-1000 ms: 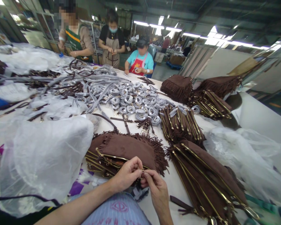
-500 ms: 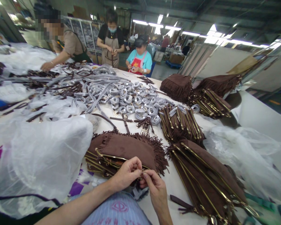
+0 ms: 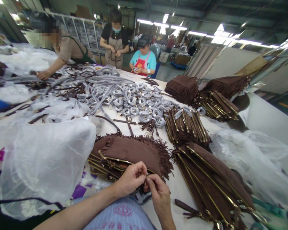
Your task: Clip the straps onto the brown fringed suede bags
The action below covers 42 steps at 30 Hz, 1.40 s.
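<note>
A stack of brown fringed bags (image 3: 134, 148) with gold zippers lies right in front of me. At its near edge my left hand (image 3: 134, 175) and my right hand (image 3: 158, 188) meet, fingertips pinched together almost touching. Between them sits a small piece of metal hardware at the end of the bag's zipper, mostly covered by the fingers; its exact kind I cannot make out. The top bag's zipper (image 3: 117, 159) gapes a little, showing an orange-brown lining. Beside my right hand lies a short brown strap (image 3: 186, 206).
Coiled straps in grey wrapping (image 3: 134, 102) heap up beyond the bags. More zippered brown bags (image 3: 213, 179) lie to the right. Clear plastic bags (image 3: 48, 159) bulge at left, with another plastic heap (image 3: 244, 153) at right. Three co-workers stand or sit across the table; one person's hand (image 3: 44, 75) reaches into the straps.
My hands stay pinched at the same spot with only slight finger movement. The co-worker at far left has leaned further over, the reaching hand shifting left and lower.
</note>
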Motion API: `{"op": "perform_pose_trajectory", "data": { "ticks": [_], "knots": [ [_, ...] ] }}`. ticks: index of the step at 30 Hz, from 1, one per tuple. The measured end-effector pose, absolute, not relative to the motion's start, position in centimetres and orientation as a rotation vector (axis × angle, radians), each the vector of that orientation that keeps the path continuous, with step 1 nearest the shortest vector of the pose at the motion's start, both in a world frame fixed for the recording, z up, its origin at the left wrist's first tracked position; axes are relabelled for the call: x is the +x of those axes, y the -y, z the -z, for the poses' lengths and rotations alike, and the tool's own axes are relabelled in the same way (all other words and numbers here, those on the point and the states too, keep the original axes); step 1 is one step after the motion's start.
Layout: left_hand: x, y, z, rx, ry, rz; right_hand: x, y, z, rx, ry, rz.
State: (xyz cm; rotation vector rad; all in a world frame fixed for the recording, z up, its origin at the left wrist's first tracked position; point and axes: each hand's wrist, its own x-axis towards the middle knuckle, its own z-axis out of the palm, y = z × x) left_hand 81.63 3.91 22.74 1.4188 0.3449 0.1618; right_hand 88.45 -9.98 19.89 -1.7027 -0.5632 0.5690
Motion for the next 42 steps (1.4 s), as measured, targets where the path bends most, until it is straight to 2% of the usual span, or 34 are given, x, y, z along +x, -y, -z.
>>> {"op": "perform_pose_trajectory", "data": {
  "ticks": [8,13,18,21,25,28,31,34,37,40,42],
  "knots": [
    [81.8,-3.8,-23.3,1.601,-0.327,-0.168,88.1,11.0,-20.2,-1.825,0.567,-0.458],
    [81.7,-4.3,-23.6,1.756,-0.295,-0.183,88.4,15.5,-15.1,-2.038,0.376,-0.509],
    [81.5,-4.0,-23.6,1.836,-0.263,-0.163,87.9,16.5,-9.4,-1.855,0.417,-0.567],
    [81.5,-4.2,-23.7,1.87,-0.253,-0.181,87.6,16.1,-8.1,-1.849,0.436,-0.53],
    [81.5,-4.5,-23.4,1.872,-0.25,-0.21,86.6,15.8,-7.7,-2.08,0.523,-0.313],
    [81.4,-4.3,-23.4,1.872,-0.234,-0.201,86.3,15.7,-8.3,-2.311,0.74,-0.127],
    [80.9,-5.0,-24.1,1.981,-0.191,-0.248,86.9,16.3,-10.3,-2.376,0.88,-0.075],
    [80.0,-7.3,-25.0,2.34,-0.1,-0.337,88.1,17.7,-13.1,-2.314,0.794,-0.238],
    [79.2,-10.3,-25.4,2.739,-0.193,-0.217,89.0,19.0,-16.1,-2.22,0.549,-0.416],
    [79.4,-12.3,-25.4,2.881,-0.35,-0.052,89.1,18.9,-19.1,-2.037,0.469,-0.498],
    [80.0,-12.7,-25.7,2.894,-0.404,-0.086,89.1,17.9,-21.2,-1.927,0.489,-0.557]
  ]
}}
